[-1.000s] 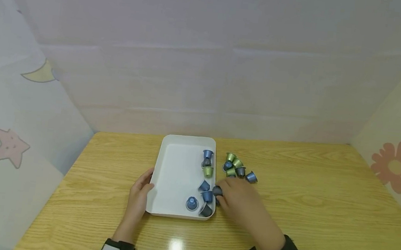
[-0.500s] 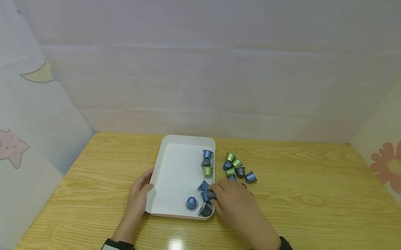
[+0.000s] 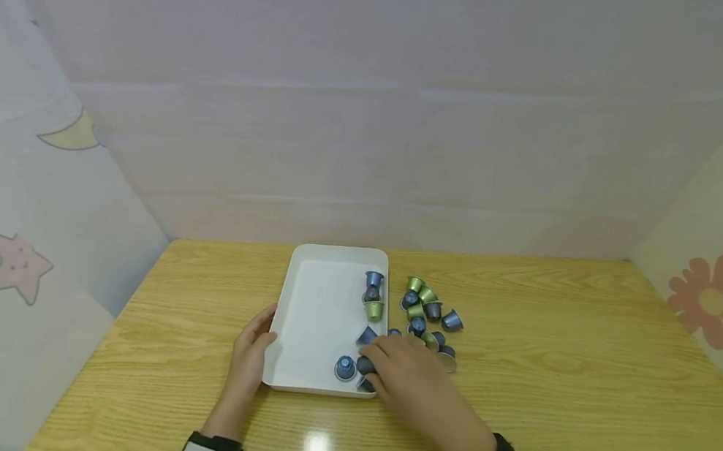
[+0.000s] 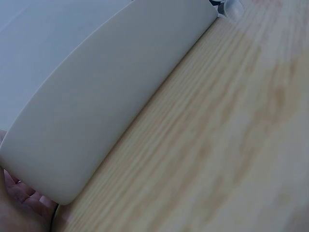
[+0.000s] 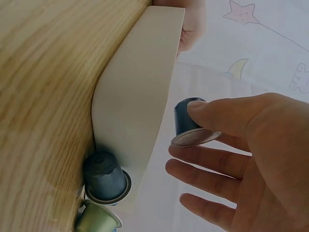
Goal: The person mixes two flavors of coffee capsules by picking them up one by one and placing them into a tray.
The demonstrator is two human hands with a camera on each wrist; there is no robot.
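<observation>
My right hand (image 3: 414, 382) pinches a dark blue coffee capsule (image 5: 185, 116) between thumb and fingers, above the right side of a white tray (image 3: 317, 302). The capsule's foil rim faces the fingers in the right wrist view. My left hand (image 3: 249, 350) grips the tray's left side, thumb at the rim and fingers against the outer wall. Along the tray's right side lie several capsules, among them a green one (image 3: 373, 310) and blue ones, partly hidden by the right hand. A blue capsule (image 3: 345, 368) stands near the tray's front.
Right of the tray a loose cluster of green, blue and dark capsules lies on the wooden table (image 3: 552, 363), including a green capsule (image 3: 416, 283) and a blue capsule (image 3: 453, 320). A dark capsule (image 5: 104, 176) sits against the tray's outer wall. Paper-covered walls enclose the table.
My right hand has carried the dark capsule from beside the tray leftward over its right rim, uncovering more capsules on the table. The left hand and tray have stayed put.
</observation>
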